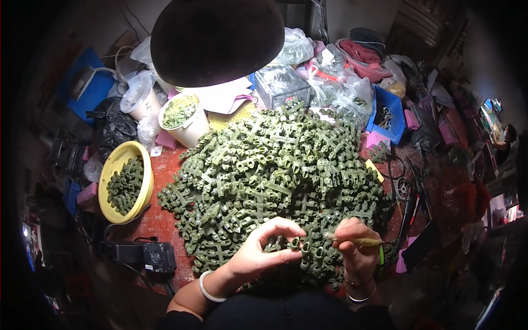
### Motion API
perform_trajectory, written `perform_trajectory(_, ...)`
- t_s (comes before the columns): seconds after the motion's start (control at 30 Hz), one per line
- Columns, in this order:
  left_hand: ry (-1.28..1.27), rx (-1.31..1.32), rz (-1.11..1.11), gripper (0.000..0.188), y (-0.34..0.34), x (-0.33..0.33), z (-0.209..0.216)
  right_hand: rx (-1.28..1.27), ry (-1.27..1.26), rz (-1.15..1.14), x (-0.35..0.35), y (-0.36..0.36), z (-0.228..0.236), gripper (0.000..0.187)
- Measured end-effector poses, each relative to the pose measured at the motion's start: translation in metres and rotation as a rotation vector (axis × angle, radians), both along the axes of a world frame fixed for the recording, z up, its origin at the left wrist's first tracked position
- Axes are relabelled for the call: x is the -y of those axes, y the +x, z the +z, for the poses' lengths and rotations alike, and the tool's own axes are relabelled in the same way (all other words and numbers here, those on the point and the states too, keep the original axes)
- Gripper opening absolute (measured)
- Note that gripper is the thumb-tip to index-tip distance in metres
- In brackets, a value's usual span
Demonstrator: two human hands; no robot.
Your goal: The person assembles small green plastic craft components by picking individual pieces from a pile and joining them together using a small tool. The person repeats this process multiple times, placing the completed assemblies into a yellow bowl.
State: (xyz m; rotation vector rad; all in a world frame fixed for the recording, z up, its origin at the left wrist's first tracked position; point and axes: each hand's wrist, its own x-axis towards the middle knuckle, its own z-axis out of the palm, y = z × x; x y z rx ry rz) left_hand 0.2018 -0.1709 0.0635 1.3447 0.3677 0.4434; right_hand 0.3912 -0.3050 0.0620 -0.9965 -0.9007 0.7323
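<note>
My left hand (269, 245) pinches a small dark green moulded part (309, 249) between thumb and fingers. Its row of round, hollow openings faces up. Close by on the right, my right hand (356, 247) is closed round a slim tool with an olive-brown handle (368, 242). The whitish tip of that tool points left toward the green part, with a small gap between them; its exact kind is unclear. Beneath and beyond both hands spreads a big heap of similar green parts (264, 170), many of them joined in branching clusters.
A yellow bowl (147, 190) with green parts stands left on the red table (140, 231). Behind it is a white bucket (190, 132) of green pieces. A black power adapter (159, 257) lies near left; a blue bin (393, 118) sits far right. A dark round shape (217, 41) blocks the top.
</note>
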Motion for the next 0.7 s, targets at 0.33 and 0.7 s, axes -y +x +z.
perform_trajectory(0.33, -0.279, -0.042, -0.085, 0.048, -0.001, -0.001, 0.005, -0.008, -0.183, 0.093, -0.005, -0.009, 0.001, 0.017)
perform_trajectory(0.7, -0.191, 0.121, -0.16, 0.049, -0.003, -0.002, -0.001, -0.133, -0.171, 0.127, -0.007, -0.014, -0.007, 0.023)
